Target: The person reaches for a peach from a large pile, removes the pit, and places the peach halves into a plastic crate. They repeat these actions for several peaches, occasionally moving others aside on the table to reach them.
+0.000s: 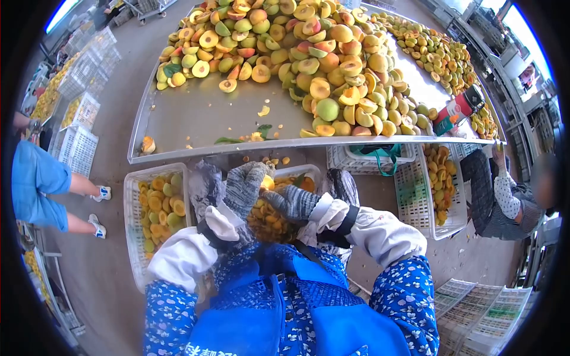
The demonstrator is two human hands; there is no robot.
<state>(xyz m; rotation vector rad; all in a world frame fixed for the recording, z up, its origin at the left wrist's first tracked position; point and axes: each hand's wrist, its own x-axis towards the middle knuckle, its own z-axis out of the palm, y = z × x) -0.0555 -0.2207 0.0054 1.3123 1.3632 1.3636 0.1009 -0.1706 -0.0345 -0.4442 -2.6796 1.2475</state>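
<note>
Peach [268, 182] mid-frame, pinched in gloved left hand [244, 185]; right hand [292, 202] closed on it too, above crate [132, 204].

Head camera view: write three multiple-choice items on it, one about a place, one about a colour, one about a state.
1. Where is the big pile of fruit?
A. on the metal table
B. on the floor
C. in a sack

2. What colour is the apron?
A. red
B. blue
C. yellow

3. How are the left hand and right hand?
A. bare, hanging down
B. gloved, together on one fruit
C. resting flat on the table

Answers: 1 A, the heap lies on the steel top. 2 B, the bib is bright blue. 3 B, grey gloves meet around an orange piece above the white crate.
</note>
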